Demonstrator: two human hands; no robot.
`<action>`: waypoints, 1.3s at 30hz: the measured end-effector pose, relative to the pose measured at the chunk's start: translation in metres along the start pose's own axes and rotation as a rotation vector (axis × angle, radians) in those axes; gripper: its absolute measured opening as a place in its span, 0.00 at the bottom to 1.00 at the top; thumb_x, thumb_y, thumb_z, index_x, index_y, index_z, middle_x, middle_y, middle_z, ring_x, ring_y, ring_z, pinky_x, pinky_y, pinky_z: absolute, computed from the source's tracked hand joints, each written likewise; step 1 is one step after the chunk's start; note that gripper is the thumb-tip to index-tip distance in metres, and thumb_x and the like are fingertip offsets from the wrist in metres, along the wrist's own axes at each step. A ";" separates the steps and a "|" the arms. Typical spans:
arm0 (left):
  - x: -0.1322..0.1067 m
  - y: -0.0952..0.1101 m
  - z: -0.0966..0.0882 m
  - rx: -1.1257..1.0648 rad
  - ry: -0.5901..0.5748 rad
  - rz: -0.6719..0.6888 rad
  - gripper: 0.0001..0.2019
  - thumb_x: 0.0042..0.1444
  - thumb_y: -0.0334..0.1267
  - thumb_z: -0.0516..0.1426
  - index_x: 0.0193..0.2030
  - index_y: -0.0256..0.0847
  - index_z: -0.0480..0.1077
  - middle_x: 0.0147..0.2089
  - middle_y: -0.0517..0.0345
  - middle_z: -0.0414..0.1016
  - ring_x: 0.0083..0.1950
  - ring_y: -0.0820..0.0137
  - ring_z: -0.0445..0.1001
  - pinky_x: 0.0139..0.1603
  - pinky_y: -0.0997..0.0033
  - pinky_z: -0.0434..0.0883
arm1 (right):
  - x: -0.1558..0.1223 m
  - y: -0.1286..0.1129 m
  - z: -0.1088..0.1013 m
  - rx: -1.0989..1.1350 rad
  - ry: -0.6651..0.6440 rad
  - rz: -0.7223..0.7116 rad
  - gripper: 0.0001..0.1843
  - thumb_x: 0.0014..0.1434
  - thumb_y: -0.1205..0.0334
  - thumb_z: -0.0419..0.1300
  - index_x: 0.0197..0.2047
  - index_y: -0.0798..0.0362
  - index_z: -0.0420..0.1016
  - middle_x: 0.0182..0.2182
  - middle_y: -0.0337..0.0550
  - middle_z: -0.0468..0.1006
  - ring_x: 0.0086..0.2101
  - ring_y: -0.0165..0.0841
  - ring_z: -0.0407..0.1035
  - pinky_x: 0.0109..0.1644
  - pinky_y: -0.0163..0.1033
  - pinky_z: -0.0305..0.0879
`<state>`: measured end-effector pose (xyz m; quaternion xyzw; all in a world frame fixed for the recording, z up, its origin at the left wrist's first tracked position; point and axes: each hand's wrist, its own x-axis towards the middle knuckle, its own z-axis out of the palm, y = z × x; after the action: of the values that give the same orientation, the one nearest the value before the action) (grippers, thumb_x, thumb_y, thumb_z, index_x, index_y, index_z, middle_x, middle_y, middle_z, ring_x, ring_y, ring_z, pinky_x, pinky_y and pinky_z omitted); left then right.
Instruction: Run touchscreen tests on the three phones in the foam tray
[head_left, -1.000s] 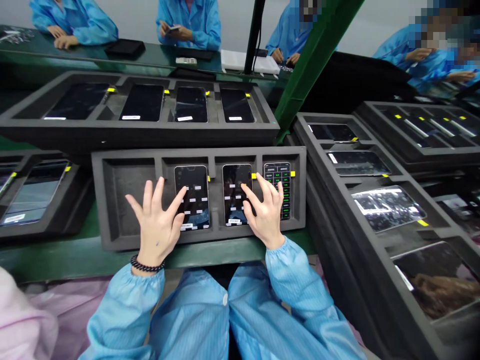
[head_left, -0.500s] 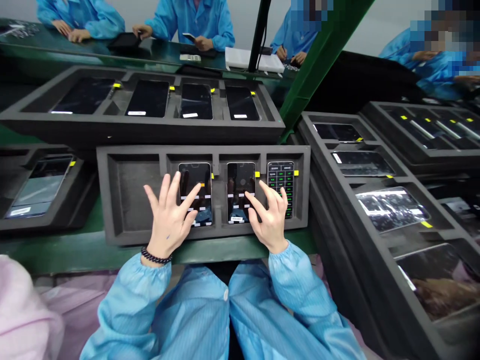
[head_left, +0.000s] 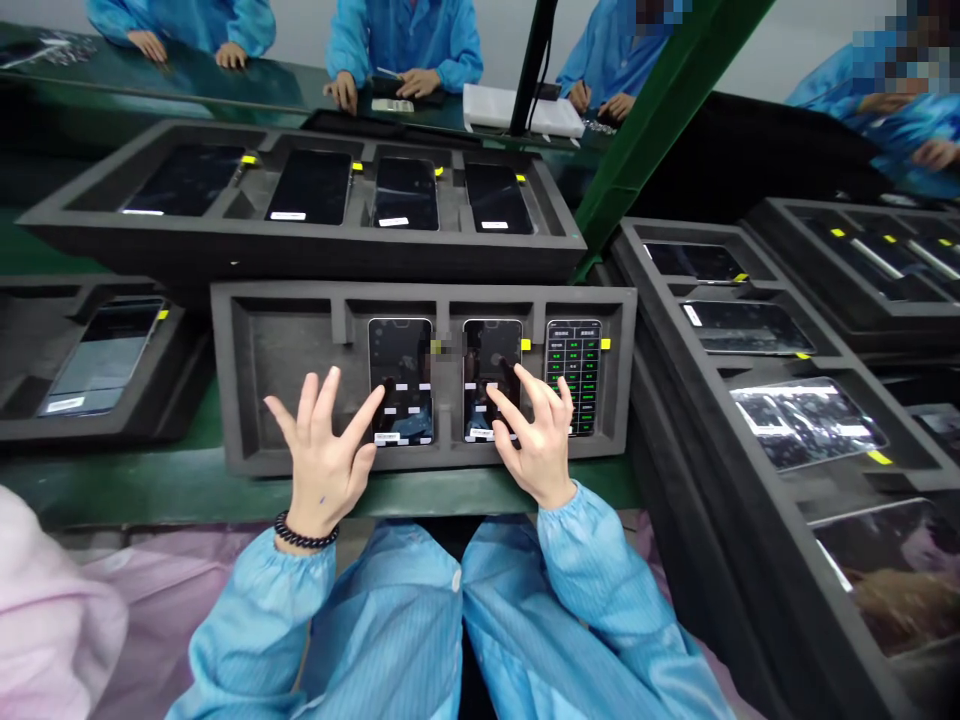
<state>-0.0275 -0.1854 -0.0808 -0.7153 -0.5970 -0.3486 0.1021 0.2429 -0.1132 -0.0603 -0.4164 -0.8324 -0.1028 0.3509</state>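
Note:
Three smartphones lie face up in the black foam tray (head_left: 247, 462) before me; its leftmost compartment holds none. My left hand (head_left: 324, 465) is open, fingers spread, its index fingertip at the left edge of the left phone (head_left: 403, 365). My right hand (head_left: 541, 440), also open, has its index fingertip over the screen of the middle phone (head_left: 480, 345). Both of these screens are dark with small white labels. The right phone (head_left: 585, 375) shows a grid with green text, and my right fingers partly cover its left edge.
A second foam tray (head_left: 300, 243) with phones stands just behind. More phone trays sit at the left (head_left: 169, 400) and right (head_left: 720, 440). A green post (head_left: 667, 130) slants up at the back right. Several co-workers in blue smocks sit across the bench.
My left hand has moved down and left, its index finger going from the left phone's upper screen to its left edge. My right hand stays over the middle phone. The view has shifted slightly.

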 end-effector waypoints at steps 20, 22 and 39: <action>0.019 0.015 0.012 0.038 -0.143 0.141 0.27 0.72 0.47 0.46 0.76 0.53 0.49 0.82 0.54 0.31 0.82 0.55 0.33 0.76 0.38 0.24 | 0.008 -0.011 0.006 -0.004 -0.144 -0.050 0.20 0.70 0.57 0.56 0.63 0.45 0.73 0.69 0.49 0.66 0.64 0.42 0.61 0.76 0.61 0.41; 0.020 0.015 0.012 0.035 -0.139 0.138 0.27 0.73 0.47 0.45 0.77 0.53 0.49 0.82 0.54 0.31 0.82 0.54 0.33 0.76 0.37 0.25 | 0.007 -0.011 0.005 0.005 -0.122 -0.028 0.20 0.70 0.58 0.55 0.62 0.46 0.74 0.68 0.50 0.66 0.64 0.41 0.61 0.76 0.60 0.42; -0.021 0.000 -0.012 0.007 -0.075 0.013 0.25 0.72 0.48 0.45 0.74 0.61 0.54 0.81 0.63 0.37 0.81 0.51 0.38 0.78 0.39 0.23 | -0.027 0.008 -0.012 -0.037 -0.003 0.058 0.16 0.64 0.64 0.59 0.52 0.43 0.82 0.64 0.44 0.72 0.58 0.42 0.68 0.73 0.58 0.52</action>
<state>-0.0328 -0.2088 -0.0853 -0.7313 -0.5971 -0.3188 0.0843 0.2665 -0.1305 -0.0706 -0.4467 -0.8186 -0.1073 0.3446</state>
